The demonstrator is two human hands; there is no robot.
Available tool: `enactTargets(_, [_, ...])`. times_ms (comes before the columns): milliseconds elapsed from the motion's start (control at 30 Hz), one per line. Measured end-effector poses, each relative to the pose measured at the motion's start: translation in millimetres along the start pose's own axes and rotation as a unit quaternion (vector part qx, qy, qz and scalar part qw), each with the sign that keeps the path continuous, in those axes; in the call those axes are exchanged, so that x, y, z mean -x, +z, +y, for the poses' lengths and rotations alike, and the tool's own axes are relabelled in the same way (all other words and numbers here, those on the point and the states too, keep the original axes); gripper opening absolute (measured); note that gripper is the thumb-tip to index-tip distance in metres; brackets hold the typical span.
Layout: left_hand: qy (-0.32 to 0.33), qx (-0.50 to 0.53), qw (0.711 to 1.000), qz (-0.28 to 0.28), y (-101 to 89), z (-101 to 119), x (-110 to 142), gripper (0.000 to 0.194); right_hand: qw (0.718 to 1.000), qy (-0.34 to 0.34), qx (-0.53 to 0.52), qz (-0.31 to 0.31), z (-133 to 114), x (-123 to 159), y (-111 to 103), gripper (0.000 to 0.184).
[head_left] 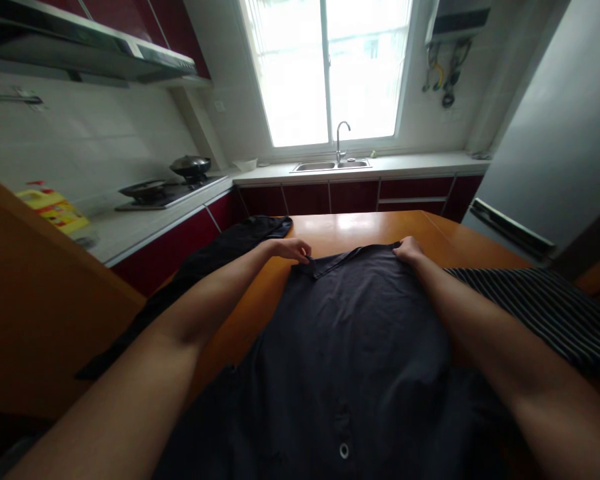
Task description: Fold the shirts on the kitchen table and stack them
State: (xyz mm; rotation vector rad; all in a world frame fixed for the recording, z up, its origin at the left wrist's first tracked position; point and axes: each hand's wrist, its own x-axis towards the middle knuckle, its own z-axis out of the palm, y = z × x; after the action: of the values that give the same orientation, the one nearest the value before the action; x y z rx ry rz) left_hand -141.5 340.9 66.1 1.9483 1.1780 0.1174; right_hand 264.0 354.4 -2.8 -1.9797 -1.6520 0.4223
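Note:
A dark grey shirt (350,313) is spread over the orange-brown wooden table (360,227), reaching from its middle toward me. My left hand (294,249) pinches the far left corner of the cloth, where the edge is folded over. At the far right corner, my right hand (409,249) has its fingers closed on the same edge. Between both hands the far edge is drawn fairly straight, with light wrinkles below it. Close to me, a small round metal-rimmed ring (344,451) shows on the cloth. The nearest part of the shirt is dark and hard to make out.
Black folded clothing (230,243) lies along the table's left side. Striped dark cloth (540,307) lies on the right, partly behind my right arm. Beyond are a sink (315,167), a stove with a lidded wok (191,167), a yellow bottle (53,208) and a fridge (555,133).

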Motion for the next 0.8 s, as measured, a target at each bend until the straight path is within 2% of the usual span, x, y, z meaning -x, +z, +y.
enactTargets(133, [0.06,0.092,0.988,0.11,-7.0,-9.5,17.5,0.043,0.998,0.042,-0.03,0.038,3.0,-1.6,-4.2,0.024])
enactTargets(233, [0.085,0.197,0.948,0.237,-10.9,-18.5,24.6,0.048,0.993,0.071,-0.056,0.076,5.2,-6.4,-10.0,0.034])
enactTargets(333, [0.073,0.239,0.913,0.324,-11.4,-25.8,20.6,0.047,0.987,0.09,-0.077,0.105,6.1,-12.2,-14.1,0.044])
enactTargets(500, [0.044,0.206,0.896,0.391,-12.9,-30.2,5.5,0.036,0.984,0.091,-0.092,0.125,3.0,-22.0,-15.3,0.037])
enactTargets(667, [0.003,0.111,0.876,0.468,-17.2,-30.6,-5.3,0.026,0.985,0.082,-0.089,0.121,-1.8,-34.8,-13.7,0.026])
enactTargets(733, [-0.01,0.043,0.868,0.495,-8.5,-28.2,-10.7,0.03,0.985,0.088,-0.08,0.127,-4.2,-34.8,-9.6,0.031])
enactTargets(800, [-0.017,-0.074,0.877,0.475,12.3,-22.1,-17.4,0.038,0.986,0.066,-0.04,0.147,-9.2,-26.7,-1.7,0.038])
